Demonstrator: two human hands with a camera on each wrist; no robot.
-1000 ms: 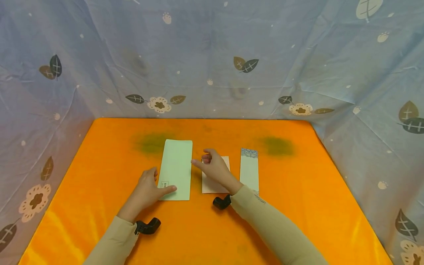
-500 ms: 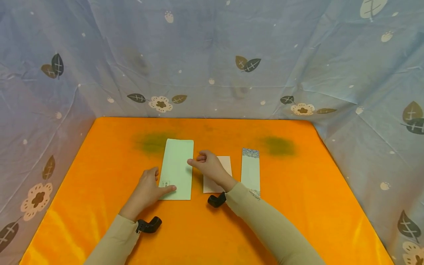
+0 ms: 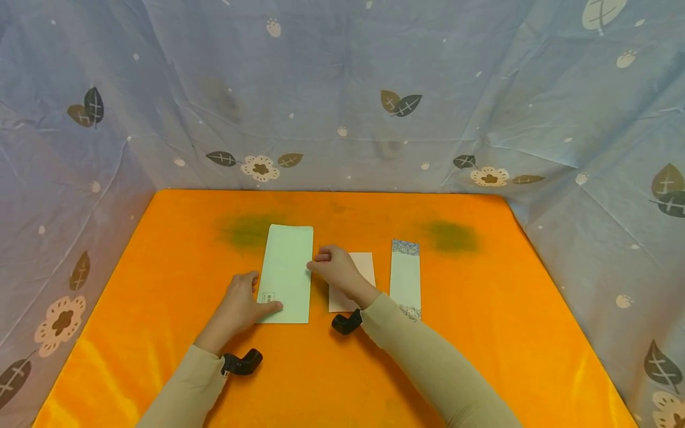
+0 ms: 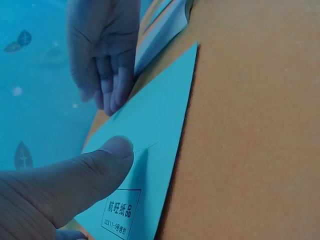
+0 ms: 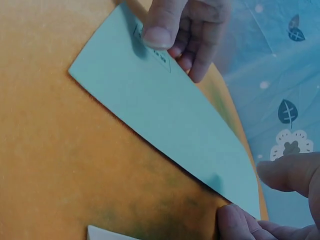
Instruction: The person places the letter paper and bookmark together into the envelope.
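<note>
A long pale green envelope (image 3: 286, 267) lies on the orange surface, with a small printed box of Chinese characters (image 4: 120, 215) near its lower left corner. My left hand (image 3: 241, 303) is at that corner, thumb over the face and fingers along the left edge; beside the thumb (image 4: 100, 170) a shadow falls on the paper. My right hand (image 3: 339, 270) is at the envelope's right edge towards the top. In the right wrist view its index finger (image 5: 232, 220) is close to the edge and its thumb (image 5: 287, 172) stands apart from it.
A pale pinkish sheet (image 3: 364, 264) lies under the right forearm, partly hidden. Farther right is a narrow white strip (image 3: 405, 276) with blue lace-like patterned ends. Patterned grey-blue cloth (image 3: 342, 89) walls in the orange table cover (image 3: 481, 333) at the back and sides.
My right hand has moved left from over the pinkish sheet to the envelope's right edge, its thumb and fingers drawing closer together. The left hand and the envelope have stayed nearly still.
</note>
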